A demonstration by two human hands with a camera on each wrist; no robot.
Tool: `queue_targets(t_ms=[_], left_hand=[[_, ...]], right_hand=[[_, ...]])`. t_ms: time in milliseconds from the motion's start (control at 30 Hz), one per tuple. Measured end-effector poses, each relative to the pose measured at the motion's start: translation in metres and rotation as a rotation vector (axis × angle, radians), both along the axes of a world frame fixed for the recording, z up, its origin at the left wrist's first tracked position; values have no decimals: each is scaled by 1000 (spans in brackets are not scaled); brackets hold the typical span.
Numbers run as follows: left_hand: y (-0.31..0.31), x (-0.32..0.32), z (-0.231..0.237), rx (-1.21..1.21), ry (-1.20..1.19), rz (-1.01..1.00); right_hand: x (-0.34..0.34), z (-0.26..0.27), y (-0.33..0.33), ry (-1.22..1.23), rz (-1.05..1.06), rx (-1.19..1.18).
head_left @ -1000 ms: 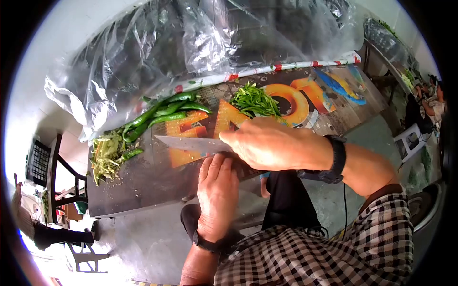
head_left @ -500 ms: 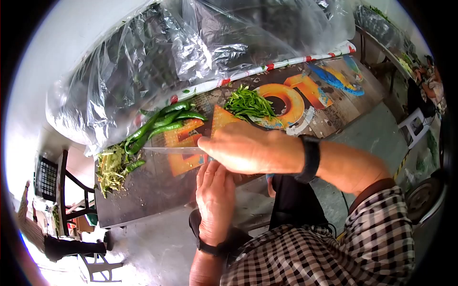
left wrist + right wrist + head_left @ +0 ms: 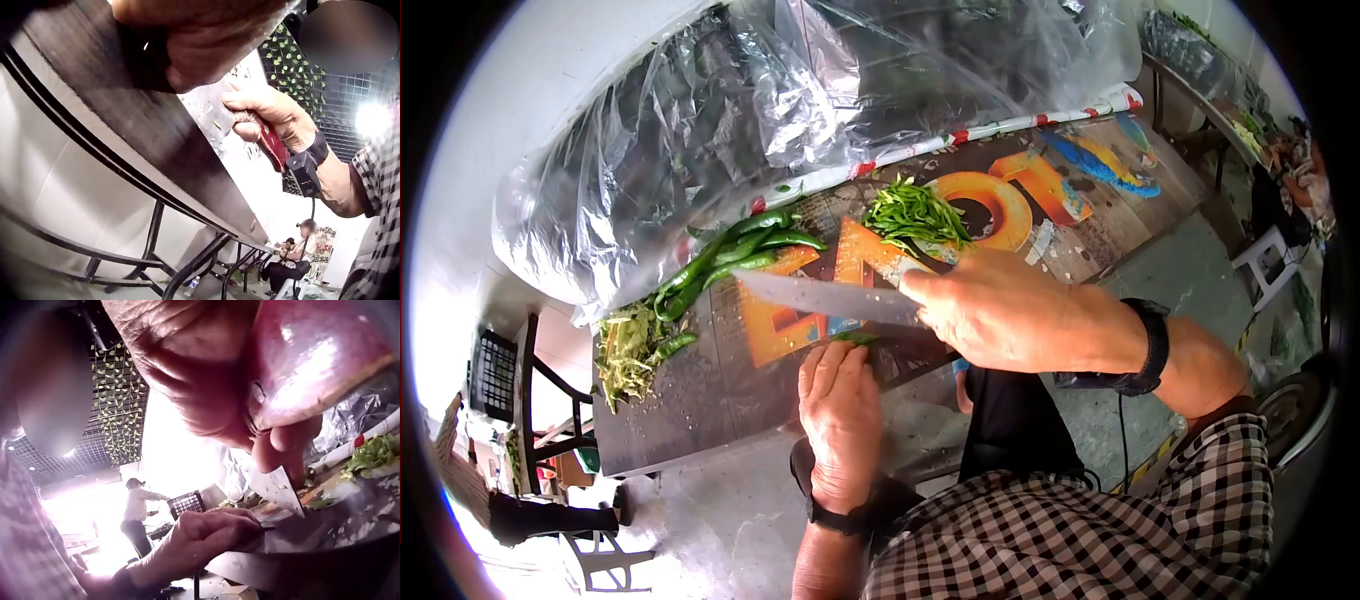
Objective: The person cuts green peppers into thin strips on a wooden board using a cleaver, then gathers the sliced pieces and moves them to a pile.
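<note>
We see glossy, curved whole peppers [image 3: 725, 258] on the smooth desk [image 3: 720, 395]; then the left hand [image 3: 840, 415], fingers bent together, steadying a green pepper piece [image 3: 857, 338] that lies crosswise at its fingertips; farther right, the right hand [image 3: 1020, 315] tightly grips a flat-bladed knife [image 3: 830, 298].

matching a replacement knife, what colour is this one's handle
The knife handle is dark red, clearest in the left wrist view.

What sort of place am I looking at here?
Probably a kitchen or food-prep room, though I can't be sure. Whole green peppers and a pile of green strips lie on the table, and the right hand holds a knife.
</note>
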State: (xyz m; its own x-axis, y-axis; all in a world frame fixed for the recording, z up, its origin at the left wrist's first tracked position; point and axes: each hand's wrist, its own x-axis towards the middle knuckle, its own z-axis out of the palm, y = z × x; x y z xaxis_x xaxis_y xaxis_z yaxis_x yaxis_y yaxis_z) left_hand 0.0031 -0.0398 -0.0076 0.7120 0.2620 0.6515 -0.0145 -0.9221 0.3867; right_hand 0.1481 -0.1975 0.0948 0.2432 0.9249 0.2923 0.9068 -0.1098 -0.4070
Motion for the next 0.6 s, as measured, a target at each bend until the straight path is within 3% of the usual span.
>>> queue_targets(t_ms=[333, 533, 600], left_hand=[[-1, -1, 5, -70, 33, 10], [2, 0, 5, -79, 49, -1], [2, 0, 3, -79, 29, -12]], right_hand=[[-6, 6, 5, -57, 32, -230], [-2, 6, 40, -21, 172, -199], [3, -9, 53, -104, 191, -77]])
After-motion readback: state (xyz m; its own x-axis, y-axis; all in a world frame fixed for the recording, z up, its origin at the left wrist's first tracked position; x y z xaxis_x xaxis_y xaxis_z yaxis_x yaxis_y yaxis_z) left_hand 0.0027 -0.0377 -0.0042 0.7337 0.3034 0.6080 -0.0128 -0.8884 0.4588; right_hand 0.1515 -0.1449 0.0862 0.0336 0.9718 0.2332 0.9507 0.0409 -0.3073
